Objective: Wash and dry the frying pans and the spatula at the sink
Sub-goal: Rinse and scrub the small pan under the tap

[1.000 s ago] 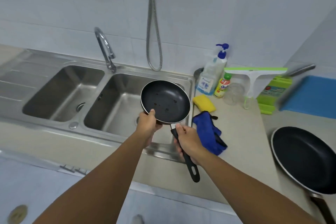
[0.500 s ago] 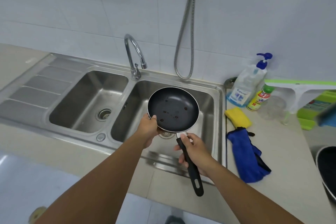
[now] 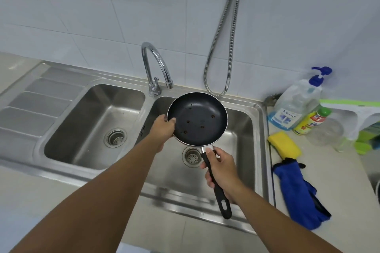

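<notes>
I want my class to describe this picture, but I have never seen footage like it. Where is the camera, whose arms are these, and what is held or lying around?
No machine here: the camera sits on a person's head, looking down at their own arms. The left hand grips the rim of a small frying pan, the right hand grips its black handle, holding it over the right sink basin. Brown spots dot the pan. On the counter lie a yellow sponge, a blue cloth and a soap bottle.

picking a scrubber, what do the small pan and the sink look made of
The small pan: dark matte nonstick-looking coating inside, bright metal rim, probably coated metal; its handle looks like black plastic. The sink: likely stainless steel, by its grey brushed sheen.
</notes>
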